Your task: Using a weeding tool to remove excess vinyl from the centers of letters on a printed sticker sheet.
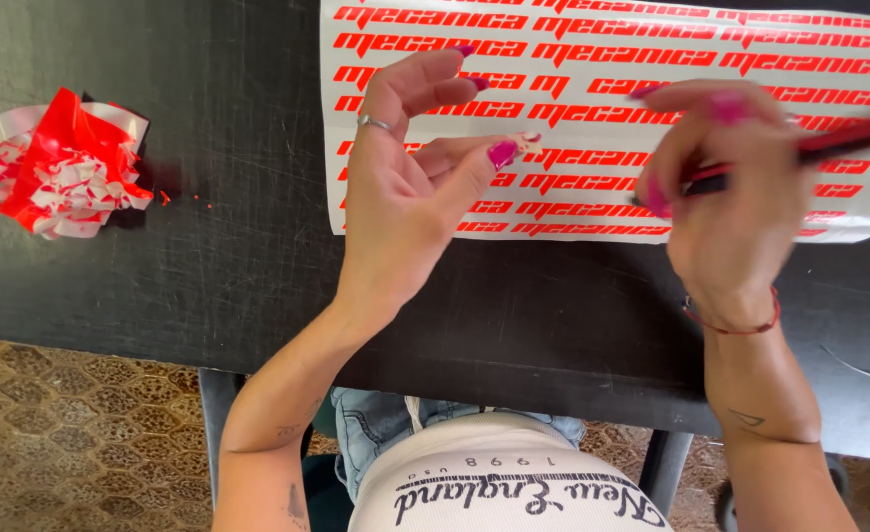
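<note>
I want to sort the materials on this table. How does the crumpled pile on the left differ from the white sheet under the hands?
The crumpled pile is bunched into a loose ball; the white sheet lies nearly flat. The pile sits apart from both hands; the sheet lies under the left hand and right hand. Both are red and white.
</note>
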